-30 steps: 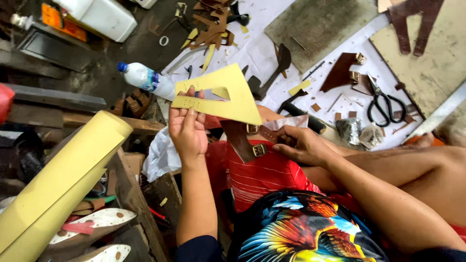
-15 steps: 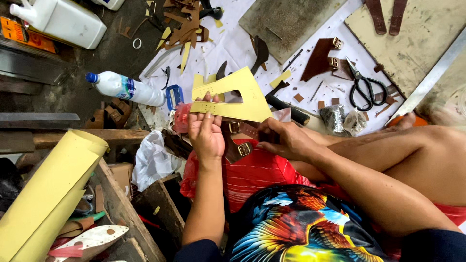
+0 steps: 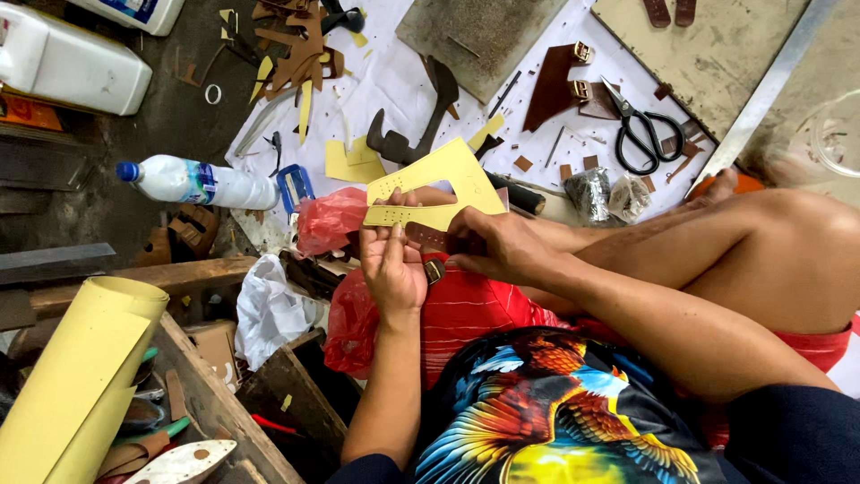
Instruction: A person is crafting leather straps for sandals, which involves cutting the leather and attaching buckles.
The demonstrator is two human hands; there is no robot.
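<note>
Both hands pinching it — left hand [image 3: 392, 269] pins the yellow template [image 3: 439, 190] over the brown buckled strap [image 3: 432, 244], right hand [image 3: 502, 246] grips the strap's far end, long axis running crosswise.

Scissors [image 3: 647, 134], bottle [image 3: 199, 182] flanking hands

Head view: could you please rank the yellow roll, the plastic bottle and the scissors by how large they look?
1. Yellow roll, by far the largest, though it lies nearer the camera.
2. Plastic bottle.
3. Scissors, smallest, though not far off the bottle and lying further away, so this gap is unsure.
</note>
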